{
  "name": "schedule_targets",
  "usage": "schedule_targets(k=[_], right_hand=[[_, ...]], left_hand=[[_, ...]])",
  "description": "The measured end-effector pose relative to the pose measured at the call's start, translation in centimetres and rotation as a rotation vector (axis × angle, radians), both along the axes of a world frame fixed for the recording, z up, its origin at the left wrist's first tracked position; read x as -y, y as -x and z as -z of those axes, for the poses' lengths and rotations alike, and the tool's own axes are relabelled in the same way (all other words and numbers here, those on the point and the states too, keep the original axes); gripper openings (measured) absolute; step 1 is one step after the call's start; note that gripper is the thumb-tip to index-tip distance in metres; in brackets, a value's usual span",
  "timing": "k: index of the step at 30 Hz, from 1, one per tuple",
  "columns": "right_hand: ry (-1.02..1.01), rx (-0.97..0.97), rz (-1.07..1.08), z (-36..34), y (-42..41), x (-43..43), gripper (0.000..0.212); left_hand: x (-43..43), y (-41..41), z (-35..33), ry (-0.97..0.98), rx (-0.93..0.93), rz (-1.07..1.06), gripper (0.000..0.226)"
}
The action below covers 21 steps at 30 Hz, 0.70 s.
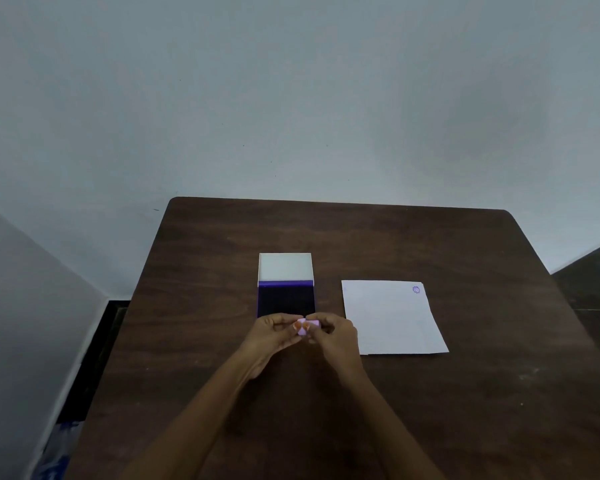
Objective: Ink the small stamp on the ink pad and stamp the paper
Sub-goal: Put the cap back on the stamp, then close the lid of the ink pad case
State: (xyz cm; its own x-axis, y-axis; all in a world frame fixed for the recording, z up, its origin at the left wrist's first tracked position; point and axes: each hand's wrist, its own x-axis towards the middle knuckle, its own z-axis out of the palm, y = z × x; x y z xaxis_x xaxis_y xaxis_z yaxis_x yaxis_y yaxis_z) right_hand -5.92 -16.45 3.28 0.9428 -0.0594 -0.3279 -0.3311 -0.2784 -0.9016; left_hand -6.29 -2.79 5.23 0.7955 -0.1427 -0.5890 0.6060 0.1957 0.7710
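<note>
A small pale-purple stamp (306, 328) is pinched between the fingertips of my left hand (277, 332) and my right hand (333, 336), just in front of the ink pad. The ink pad (286, 300) lies open, its dark purple pad facing up and its white lid (285, 267) folded back behind it. To the right lies a white sheet of paper (392, 318) with one purple round stamp mark (416, 289) near its far right corner. Most of the stamp is hidden by my fingers.
Everything rests on a dark brown wooden table (465, 393) with rounded far corners, pushed against a pale wall. The floor shows beyond the table's left and right edges. A blue-patterned object (61, 448) lies on the floor at lower left.
</note>
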Motion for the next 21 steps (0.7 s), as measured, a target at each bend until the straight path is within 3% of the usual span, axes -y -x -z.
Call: schedule_targets(k=[3, 8, 13, 16, 18, 21], right_hand=[[0.069, 0.003, -0.049, 0.4, 0.0, -0.2, 0.02], [0.301, 0.133, -0.223, 1.0, 0.1, -0.8, 0.011], [0.396, 0.104, -0.374, 1.8, 0.2, -1.4, 0.014], [0.406, 0.072, -0.463, 1.5, -0.2, -0.8, 0.026], [0.399, 0.095, -0.416, 1.2, -0.8, -0.2, 0.03], [0.266, 0.092, -0.112, 0.5, -2.8, 0.2, 0.02]], left_hand=[[-0.2, -0.1, 0.4, -0.125, 0.021, 0.099, 0.016], [-1.1, -1.5, 1.2, -0.596, 0.017, 0.236, 0.009], [-2.8, -3.5, 1.5, -0.772, 0.101, 0.095, 0.012], [-3.7, -4.8, 1.3, -0.847, 0.145, -0.021, 0.016], [-4.1, -5.7, 1.3, -0.896, 0.173, -0.078, 0.018], [-4.5, -7.1, 1.3, -0.904, 0.177, -0.135, 0.026]])
